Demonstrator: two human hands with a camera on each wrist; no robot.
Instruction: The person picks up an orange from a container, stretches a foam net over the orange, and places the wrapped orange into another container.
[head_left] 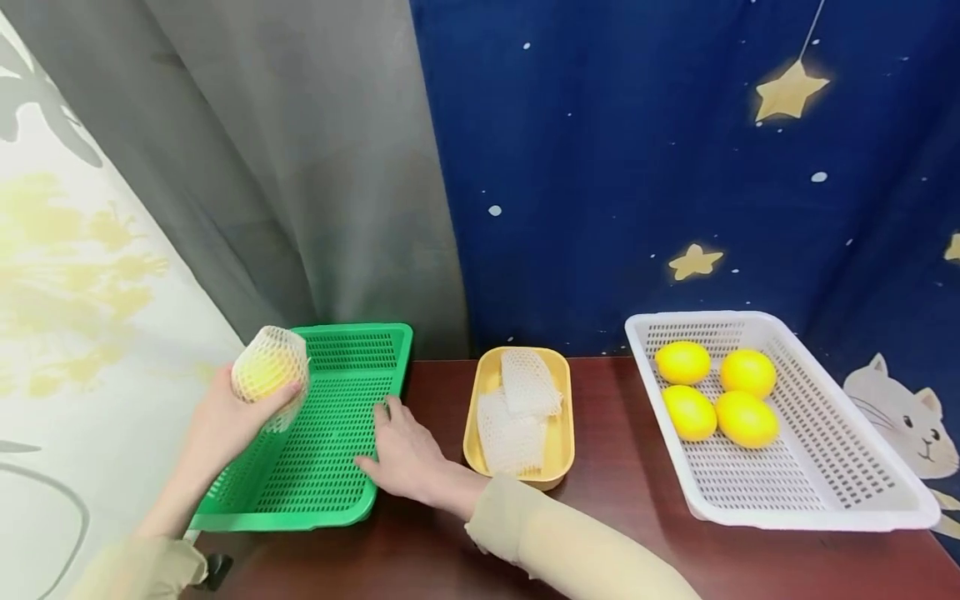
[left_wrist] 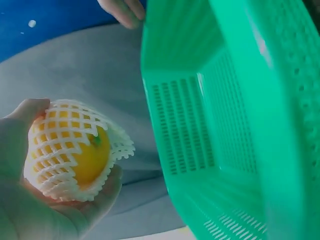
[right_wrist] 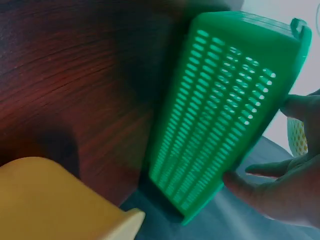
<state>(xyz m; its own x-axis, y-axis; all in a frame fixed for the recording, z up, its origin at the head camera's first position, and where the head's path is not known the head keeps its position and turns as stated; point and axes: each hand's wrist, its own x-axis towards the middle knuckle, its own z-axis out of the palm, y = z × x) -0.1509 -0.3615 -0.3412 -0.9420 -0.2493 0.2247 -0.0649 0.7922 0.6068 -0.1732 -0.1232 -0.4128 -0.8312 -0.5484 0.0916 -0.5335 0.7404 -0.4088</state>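
Observation:
My left hand point(head_left: 240, 408) holds a yellow fruit point(left_wrist: 92, 155) partly wrapped in a white foam net point(left_wrist: 57, 145), raised over the left side of the green basket point(head_left: 405, 350). In the left wrist view, the net leaves part of the fruit bare, with a small green spot near the net's edge. My right hand point(head_left: 408, 454) rests at the basket's right rim. Seen from the right wrist, its fingertips point(right_wrist: 235, 182) touch the rim from above, with the fingers loosely extended. The basket's visible floor is bare.
A small yellow tray point(head_left: 558, 467) with white foam nets point(head_left: 513, 429) stands right of the green basket. Farther right, a white basket point(head_left: 795, 521) bears several yellow fruits point(head_left: 747, 419). Curtains hang behind the dark red table point(head_left: 600, 417).

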